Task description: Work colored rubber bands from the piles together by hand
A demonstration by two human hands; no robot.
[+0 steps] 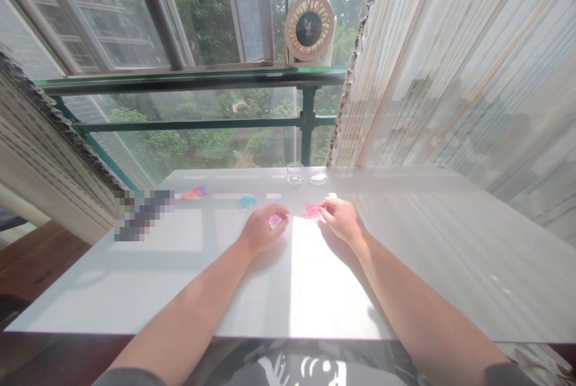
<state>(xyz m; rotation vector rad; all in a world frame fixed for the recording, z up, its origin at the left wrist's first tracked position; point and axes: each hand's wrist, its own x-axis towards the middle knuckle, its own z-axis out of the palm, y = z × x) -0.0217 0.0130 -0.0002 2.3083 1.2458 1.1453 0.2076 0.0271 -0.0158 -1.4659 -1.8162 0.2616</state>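
Note:
My left hand [266, 227] hovers low over the white table with thumb and fingers curled together. What it pinches, if anything, is too small to see. A pale purple pile [275, 220] of small bits shows behind and between its fingers. To the right, my right hand [344, 218] has its thumb and forefinger pinched at the edge of a pink-red pile [310, 212] of tiny loose pieces. Anything between those fingertips is also too small to name. A teal pile [247, 202] lies left of and beyond my left hand.
A clear round container [295, 174] and a shallow clear dish [317, 179] stand at the far edge of the white table [180, 296]. A multicoloured pile [194, 193] lies far left, near a blurred dark patch [146, 215]. A round fan [309, 26] stands by the window above the railing.

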